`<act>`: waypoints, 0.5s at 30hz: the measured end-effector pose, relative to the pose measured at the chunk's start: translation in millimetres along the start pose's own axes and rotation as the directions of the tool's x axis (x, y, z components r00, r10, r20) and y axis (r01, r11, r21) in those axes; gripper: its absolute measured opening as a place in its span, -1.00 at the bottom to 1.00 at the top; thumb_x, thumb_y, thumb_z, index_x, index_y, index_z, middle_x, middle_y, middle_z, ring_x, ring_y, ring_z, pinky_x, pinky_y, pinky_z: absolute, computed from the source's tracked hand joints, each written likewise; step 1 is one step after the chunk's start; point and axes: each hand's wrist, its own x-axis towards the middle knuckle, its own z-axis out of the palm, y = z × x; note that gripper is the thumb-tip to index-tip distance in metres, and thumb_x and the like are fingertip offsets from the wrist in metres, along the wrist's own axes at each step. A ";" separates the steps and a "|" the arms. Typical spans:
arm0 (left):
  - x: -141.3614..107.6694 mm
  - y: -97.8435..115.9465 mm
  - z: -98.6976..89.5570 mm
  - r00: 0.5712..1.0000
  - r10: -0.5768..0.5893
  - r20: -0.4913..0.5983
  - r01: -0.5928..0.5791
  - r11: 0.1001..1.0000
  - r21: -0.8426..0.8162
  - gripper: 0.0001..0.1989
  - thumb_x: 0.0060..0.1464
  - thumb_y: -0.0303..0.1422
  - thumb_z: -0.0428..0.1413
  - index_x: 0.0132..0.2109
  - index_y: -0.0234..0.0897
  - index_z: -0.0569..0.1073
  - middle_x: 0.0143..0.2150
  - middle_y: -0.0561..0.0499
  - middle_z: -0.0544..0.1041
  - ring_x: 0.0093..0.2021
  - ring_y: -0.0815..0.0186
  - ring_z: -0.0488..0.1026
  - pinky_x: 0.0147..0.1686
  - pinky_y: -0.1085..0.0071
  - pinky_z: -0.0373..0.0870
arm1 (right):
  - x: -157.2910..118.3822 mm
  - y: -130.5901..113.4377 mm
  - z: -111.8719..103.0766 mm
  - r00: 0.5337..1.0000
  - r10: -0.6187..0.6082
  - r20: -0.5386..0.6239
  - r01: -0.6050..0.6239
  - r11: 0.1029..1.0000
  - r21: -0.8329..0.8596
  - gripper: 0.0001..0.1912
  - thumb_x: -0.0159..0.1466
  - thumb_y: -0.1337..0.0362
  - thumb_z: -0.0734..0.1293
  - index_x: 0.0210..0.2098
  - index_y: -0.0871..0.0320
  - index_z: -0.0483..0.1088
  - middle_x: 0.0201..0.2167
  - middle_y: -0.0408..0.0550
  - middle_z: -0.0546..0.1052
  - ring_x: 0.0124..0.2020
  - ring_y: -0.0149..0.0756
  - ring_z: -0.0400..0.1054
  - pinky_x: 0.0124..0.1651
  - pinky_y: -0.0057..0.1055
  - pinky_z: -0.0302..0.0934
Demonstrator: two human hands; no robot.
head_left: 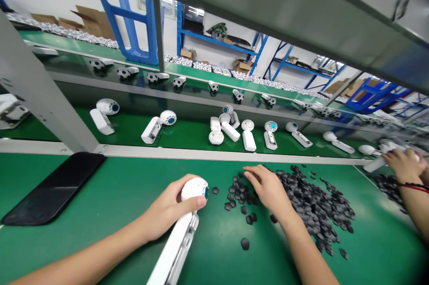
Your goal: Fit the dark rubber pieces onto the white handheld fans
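My left hand (174, 207) is wrapped round the round head of a white ball-headed device (194, 188). Its long rectangular body (172, 251) slants down toward me, and a blue disc (205, 192) shows on the ball's right side. My right hand (268, 186) hovers low over small black pentagon pieces (239, 191), thumb and index finger apart, with nothing visible between them. Its other fingers are partly hidden. Right of it lies a large heap of the same black pentagons (311, 207); a single black pentagon (245, 244) lies nearer to me.
White devices (248, 135) stand in a row on the green belt beyond the table edge. A black tray-like panel (55, 189) lies at left beside a metal post (50, 70). At far right, a co-worker's hand (405, 164) works close by. A shelf (268, 12) hangs overhead.
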 end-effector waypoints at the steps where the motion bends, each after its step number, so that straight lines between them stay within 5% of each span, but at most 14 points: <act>1: -0.8 1.2 -0.1 1.000 0.008 0.001 -0.008 1.000 0.008 -0.64 0.22 -0.06 0.19 -0.03 -0.24 0.43 -0.22 0.06 0.39 -0.26 0.30 0.29 -0.25 0.43 0.27 | 2.3 7.5 0.1 1.000 0.023 0.018 -0.022 1.000 -0.009 -0.72 0.46 0.12 0.29 0.04 0.02 0.57 -0.12 -0.03 0.58 -0.16 -0.13 0.50 -0.15 -0.30 0.30; 8: -1.9 0.8 8.3 0.995 -0.050 -0.089 0.051 0.999 0.017 -0.49 0.13 0.04 0.23 0.08 -0.14 0.37 -0.21 0.08 0.42 -0.27 0.29 0.34 -0.27 0.46 0.32 | 9.6 6.3 11.9 1.000 0.005 0.014 -0.007 0.982 0.187 -0.90 0.31 0.25 0.44 -0.19 0.08 0.61 -0.22 -0.05 0.56 -0.16 -0.15 0.45 -0.06 -0.28 0.25; 15: 4.2 -18.2 16.7 0.973 0.030 -0.228 -0.013 0.997 0.078 -0.41 0.02 0.14 0.24 0.08 -0.07 0.42 -0.08 0.04 0.54 -0.19 0.19 0.49 -0.24 0.46 0.44 | 4.6 -12.3 9.4 0.998 0.032 -0.058 -0.013 0.953 0.304 -0.93 0.33 0.33 0.35 -0.20 0.10 0.48 -0.47 -0.23 0.51 -0.49 -0.38 0.35 -0.40 -0.48 0.22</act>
